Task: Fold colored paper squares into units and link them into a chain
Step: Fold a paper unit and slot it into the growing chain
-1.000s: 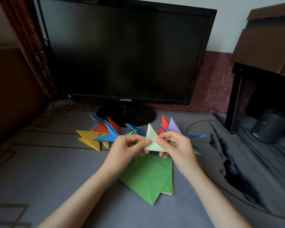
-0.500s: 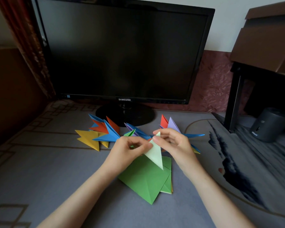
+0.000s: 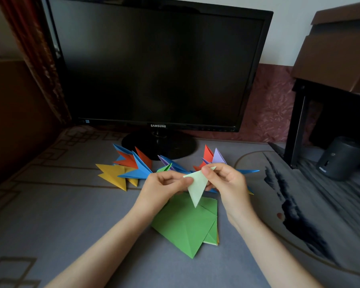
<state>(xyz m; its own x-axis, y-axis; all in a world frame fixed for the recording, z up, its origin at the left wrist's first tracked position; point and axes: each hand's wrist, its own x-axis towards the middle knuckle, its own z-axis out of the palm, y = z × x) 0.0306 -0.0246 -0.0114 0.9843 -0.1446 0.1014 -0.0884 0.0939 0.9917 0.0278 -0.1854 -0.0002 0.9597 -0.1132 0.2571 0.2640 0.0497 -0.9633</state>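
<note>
A pale green folded paper triangle (image 3: 196,187) hangs in the air between my hands, its long tip pointing down. My left hand (image 3: 164,185) pinches its left corner and my right hand (image 3: 227,180) pinches its upper right corner. Below them a stack of green paper squares (image 3: 183,227) lies on the grey cloth. Behind my hands a chain of linked folded units (image 3: 133,167) in yellow, blue, orange, red and purple stretches across the table, partly hidden by my fingers.
A black Samsung monitor (image 3: 158,65) stands on its round base (image 3: 160,144) just behind the chain. A dark cylindrical speaker (image 3: 341,159) sits at the right under a black stand (image 3: 297,125) bearing a brown cardboard box (image 3: 337,50).
The pale green triangle has turned over in my hands: its tip pointed up a second ago and now points down. My right hand shifted its pinch to the upper corner.
</note>
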